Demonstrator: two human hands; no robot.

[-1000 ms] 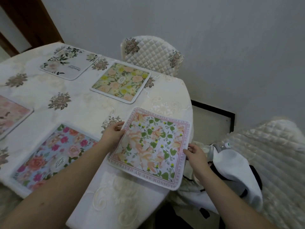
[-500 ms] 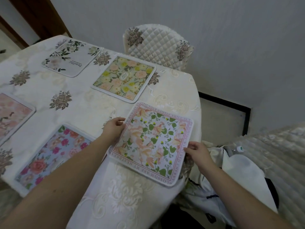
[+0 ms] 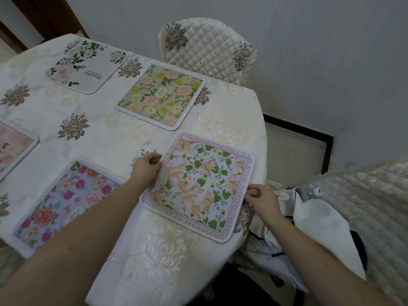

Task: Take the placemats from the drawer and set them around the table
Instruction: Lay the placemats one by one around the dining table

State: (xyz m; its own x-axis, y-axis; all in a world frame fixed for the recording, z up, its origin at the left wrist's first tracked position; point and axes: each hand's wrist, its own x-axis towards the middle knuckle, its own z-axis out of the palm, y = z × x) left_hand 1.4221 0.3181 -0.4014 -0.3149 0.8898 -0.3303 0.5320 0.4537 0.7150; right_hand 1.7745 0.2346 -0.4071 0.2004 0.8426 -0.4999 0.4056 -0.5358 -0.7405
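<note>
1. The task's thing in hand is the pink-bordered placemat, printed with peach flowers, green leaves and a line of lettering round its edge. It lies flat on the near right part of the table, directly between the two hands.

2. The left hand pinches the mat's left edge near the far left corner, thumb and fingers curled round the rim. The right hand pinches the right edge with its fingertips, lower down that side. Both hands hold the same mat; neither is free.

3. The mat is close to square, so it has no real long axis. It sits turned on the cloth, one corner pointing toward the near table edge and seeming to reach just over where the cloth drops, though the exact overlap is hard to tell.

4. The relation that matters: the hands grip opposite edges, so a small twist or slide from both together should square the mat to the table edge. The left hand lies further onto the table, the right hand just off its edge.

5. Four more mats already lie on the table: a yellow-and-peach placemat just beyond, a white "Beautiful" placemat further left, a blue rose placemat by the left forearm, and a pale pink placemat cut off at the left.

6. A quilted chair stands behind the table.
</note>
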